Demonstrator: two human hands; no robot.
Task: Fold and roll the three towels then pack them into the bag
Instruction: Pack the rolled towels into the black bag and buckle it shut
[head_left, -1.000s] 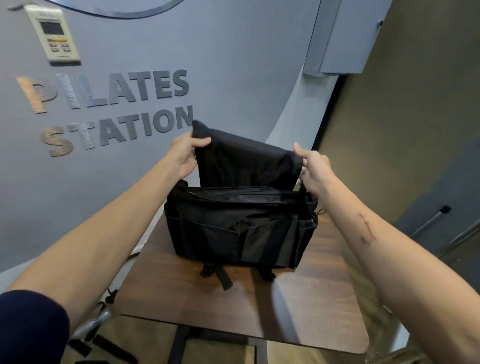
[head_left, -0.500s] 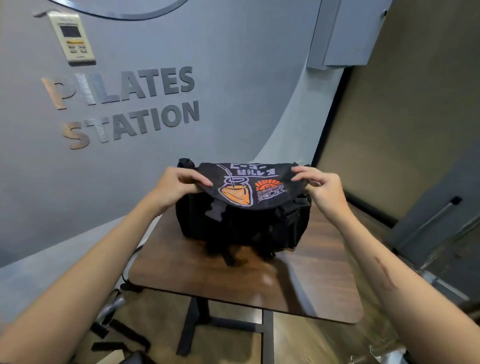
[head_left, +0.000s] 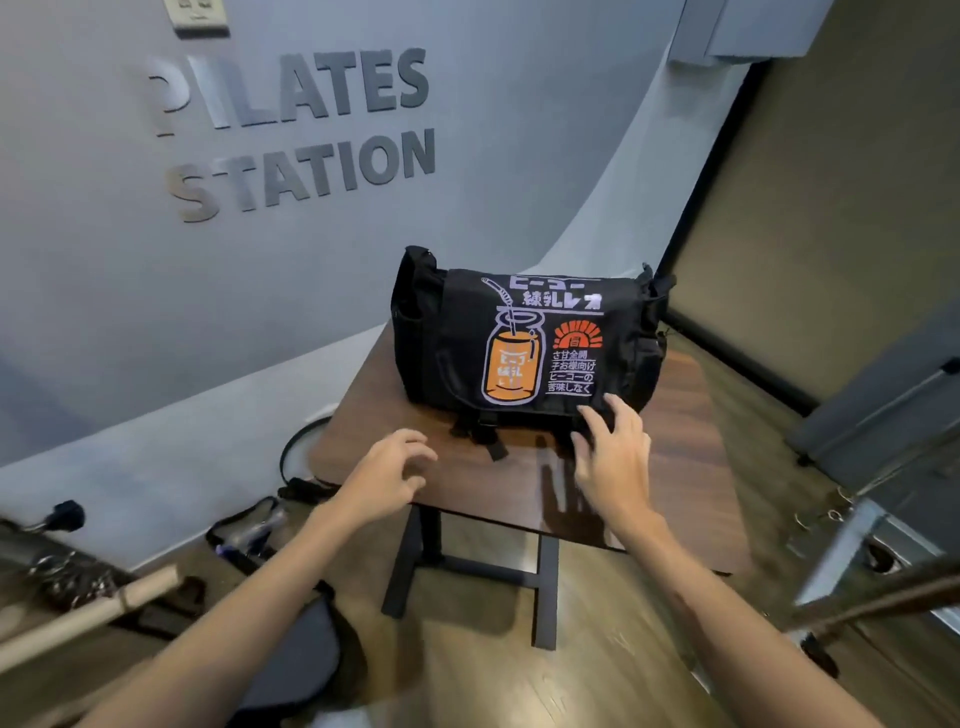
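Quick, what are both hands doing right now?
Left hand: open, holding nothing.
Right hand: open, fingertips at the black printed fabric bag, gripping nothing.

So there's a black messenger bag (head_left: 524, 343) sitting on a small wood-top counter (head_left: 675, 467), flap closed over the front, with an orange jar-and-straw print and white Japanese text on it. Left hand (head_left: 387, 475) hangs just above the counter's near left edge, fingers loosely curled, holding nothing. Right hand (head_left: 615, 452) has its fingers spread, the tips at the flap's lower right corner. Grey wall behind says PILATES STATION (head_left: 296, 130) in raised letters. A wooden pole (head_left: 88, 616) lies on the floor at left.
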